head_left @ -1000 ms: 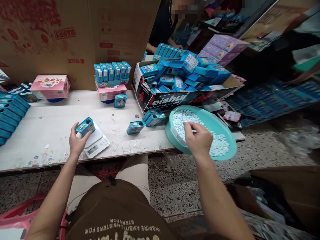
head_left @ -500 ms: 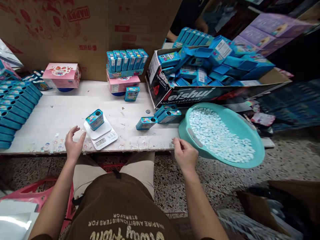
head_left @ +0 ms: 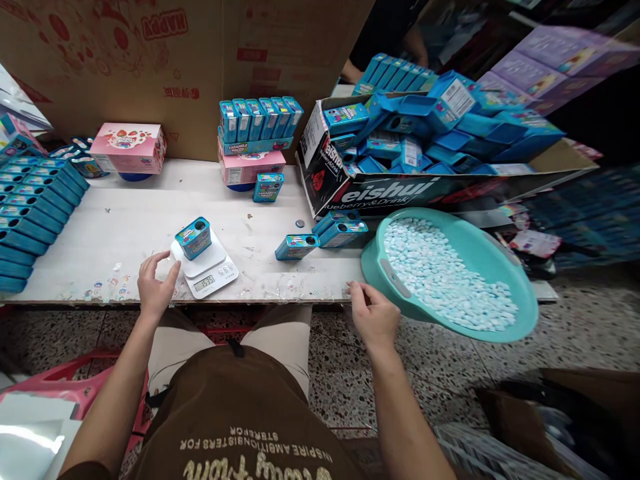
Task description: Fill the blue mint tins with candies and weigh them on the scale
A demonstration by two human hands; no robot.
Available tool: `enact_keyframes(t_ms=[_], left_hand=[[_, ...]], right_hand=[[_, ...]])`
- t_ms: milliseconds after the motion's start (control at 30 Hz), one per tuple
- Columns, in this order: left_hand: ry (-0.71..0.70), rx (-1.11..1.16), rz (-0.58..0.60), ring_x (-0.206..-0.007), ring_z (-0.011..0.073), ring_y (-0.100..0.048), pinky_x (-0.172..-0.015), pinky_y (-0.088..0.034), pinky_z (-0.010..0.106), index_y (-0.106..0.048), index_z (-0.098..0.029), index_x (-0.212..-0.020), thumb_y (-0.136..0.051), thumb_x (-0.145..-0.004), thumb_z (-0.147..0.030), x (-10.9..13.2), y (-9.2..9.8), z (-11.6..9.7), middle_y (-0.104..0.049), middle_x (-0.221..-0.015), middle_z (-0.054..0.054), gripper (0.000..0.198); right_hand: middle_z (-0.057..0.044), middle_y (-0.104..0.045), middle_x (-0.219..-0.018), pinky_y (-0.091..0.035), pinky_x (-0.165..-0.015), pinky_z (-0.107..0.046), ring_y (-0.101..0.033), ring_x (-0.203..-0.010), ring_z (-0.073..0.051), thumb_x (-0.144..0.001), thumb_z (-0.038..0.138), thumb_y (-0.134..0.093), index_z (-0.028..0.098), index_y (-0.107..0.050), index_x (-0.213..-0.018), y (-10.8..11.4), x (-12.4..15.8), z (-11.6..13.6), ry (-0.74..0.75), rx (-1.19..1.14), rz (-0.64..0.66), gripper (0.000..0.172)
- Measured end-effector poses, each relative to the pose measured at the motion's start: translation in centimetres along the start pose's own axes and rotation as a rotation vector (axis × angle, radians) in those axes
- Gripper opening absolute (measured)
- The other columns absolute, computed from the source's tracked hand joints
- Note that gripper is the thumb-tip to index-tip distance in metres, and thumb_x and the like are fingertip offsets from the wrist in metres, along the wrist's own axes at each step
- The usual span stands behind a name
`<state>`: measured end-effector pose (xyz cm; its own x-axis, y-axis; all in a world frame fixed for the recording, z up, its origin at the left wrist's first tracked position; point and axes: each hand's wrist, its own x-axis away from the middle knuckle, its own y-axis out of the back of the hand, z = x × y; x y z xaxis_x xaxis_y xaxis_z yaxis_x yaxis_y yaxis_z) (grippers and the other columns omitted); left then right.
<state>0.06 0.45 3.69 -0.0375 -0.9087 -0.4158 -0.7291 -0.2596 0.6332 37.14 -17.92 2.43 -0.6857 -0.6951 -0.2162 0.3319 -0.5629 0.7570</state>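
Observation:
A small blue tin of sweets (head_left: 193, 238) stands on a white digital kitchen scale (head_left: 207, 270), tilted on its side with its round opening upward. My left hand (head_left: 157, 288) is beside the scale with its fingers spread, holding nothing. My right hand (head_left: 374, 318) rests at the table's front edge, next to a teal plastic basin (head_left: 520, 313) of pale blue mints (head_left: 440, 273). Its fingers are loosely curled, and I cannot tell whether anything is inside them.
Two blue tins (head_left: 297, 247) lie on the white table (head_left: 115, 227) to the right of the scale. Rows of blue tins (head_left: 30, 213) stand at the left. A cardboard carton (head_left: 380, 190) holds loose blue packaging, and a co-worker's arm (head_left: 353, 70) shows behind it.
The tin now sits still on the scale, and my left hand has moved slightly toward it. My right hand has stayed at the table edge, and the view has shifted slightly.

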Motion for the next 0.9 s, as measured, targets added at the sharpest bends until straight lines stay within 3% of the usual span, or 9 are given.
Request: enact_keyframes(t_ms=[133, 300, 333, 400, 467, 533, 633, 767, 900], left_hand=[[0.002, 0.003, 0.007, -0.104, 0.0204, -0.057, -0.094, -0.043, 0.037, -0.062, -0.020, -0.102, -0.058, -0.080, -0.041, -0.4, 0.4, 0.0, -0.065, -0.105, 0.006, 0.031], [0.038, -0.044, -0.055, -0.105, 0.0279, -0.058, -0.094, -0.045, 0.048, -0.064, -0.023, -0.106, -0.060, -0.077, -0.045, -0.9, 0.3, -0.4, -0.065, -0.107, 0.006, 0.036], [0.052, -0.053, -0.041, -0.107, 0.0294, -0.057, -0.094, -0.045, 0.050, -0.063, -0.025, -0.109, -0.059, -0.078, -0.044, -0.9, 0.2, -0.6, -0.064, -0.109, 0.006, 0.037], [0.087, -0.061, -0.029, -0.109, 0.0314, -0.057, -0.095, -0.046, 0.053, -0.061, -0.029, -0.112, -0.057, -0.079, -0.045, -0.9, 0.0, -1.2, -0.063, -0.110, 0.005, 0.037], [0.113, -0.059, -0.030, -0.108, 0.0316, -0.057, -0.095, -0.046, 0.053, -0.061, -0.030, -0.113, -0.056, -0.080, -0.046, -0.7, -0.1, -2.0, -0.063, -0.110, 0.005, 0.037], [0.106, -0.052, -0.031, -0.110, 0.0310, -0.056, -0.096, -0.046, 0.052, -0.060, -0.030, -0.113, -0.056, -0.080, -0.044, -0.5, -0.2, -2.6, -0.062, -0.111, 0.005, 0.036], [0.049, -0.039, -0.022, -0.111, 0.0292, -0.055, -0.098, -0.044, 0.051, -0.060, -0.032, -0.112, -0.056, -0.081, -0.040, -0.4, -0.4, -2.9, -0.062, -0.112, 0.004, 0.032], [-0.014, 0.003, -0.098, -0.103, 0.0267, -0.058, -0.096, -0.045, 0.049, -0.063, -0.027, -0.104, -0.059, -0.079, -0.042, -0.5, -0.6, -2.3, -0.064, -0.103, 0.003, 0.030], [-0.021, 0.030, -0.122, -0.101, 0.0234, -0.059, -0.095, -0.045, 0.044, -0.064, -0.024, -0.102, -0.060, -0.079, -0.041, -0.4, -0.5, -1.6, -0.064, -0.102, 0.004, 0.029]], right_hand=[[-0.011, -0.070, -0.082, -0.045, -0.068, -0.030, -0.062, -0.071, -0.021, -0.085, 0.044, -0.045, 0.015, -0.070, -0.085, 0.5, -1.0, 0.1, 0.051, 0.022, -0.049, 0.038], [-0.013, -0.067, -0.088, -0.046, -0.077, -0.032, -0.059, -0.083, -0.022, -0.083, 0.033, -0.046, 0.014, -0.069, -0.086, 4.4, -7.3, -3.2, 0.059, 0.207, -0.302, 0.031], [-0.014, -0.067, -0.090, -0.045, -0.078, -0.032, -0.059, -0.084, -0.022, -0.081, 0.031, -0.049, 0.012, -0.070, -0.088, 5.4, -8.7, -4.2, 0.009, 0.264, -0.274, 0.029], [-0.014, -0.069, -0.092, -0.045, -0.077, -0.031, -0.061, -0.083, -0.022, -0.078, 0.029, -0.054, 0.012, -0.071, -0.089, 6.9, -11.2, -6.0, -0.089, 0.346, -0.075, 0.026], [-0.012, -0.071, -0.089, -0.044, -0.074, -0.028, -0.062, -0.081, -0.021, -0.075, 0.028, -0.057, 0.014, -0.072, -0.086, 7.6, -12.7, -7.1, -0.131, 0.381, 0.148, 0.023], [-0.010, -0.072, -0.085, -0.043, -0.071, -0.027, -0.063, -0.080, -0.022, -0.073, 0.030, -0.060, 0.015, -0.073, -0.082, 7.5, -13.5, -7.5, -0.130, 0.391, 0.245, 0.022], [-0.009, -0.073, -0.078, -0.042, -0.067, -0.027, -0.063, -0.074, -0.021, -0.069, 0.032, -0.063, 0.014, -0.074, -0.075, 7.1, -13.7, -7.9, -0.116, 0.349, 0.251, 0.021], [-0.007, -0.071, -0.069, -0.041, -0.063, -0.029, -0.062, -0.069, -0.022, -0.066, 0.032, -0.061, 0.014, -0.073, -0.068, 7.8, -13.5, -8.4, -0.111, 0.269, 0.221, 0.022], [-0.010, -0.069, -0.069, -0.041, -0.065, -0.033, -0.059, -0.069, -0.023, -0.071, 0.031, -0.053, 0.015, -0.073, -0.069, 8.0, -13.3, -6.1, -0.032, 0.281, -0.022, 0.026]])
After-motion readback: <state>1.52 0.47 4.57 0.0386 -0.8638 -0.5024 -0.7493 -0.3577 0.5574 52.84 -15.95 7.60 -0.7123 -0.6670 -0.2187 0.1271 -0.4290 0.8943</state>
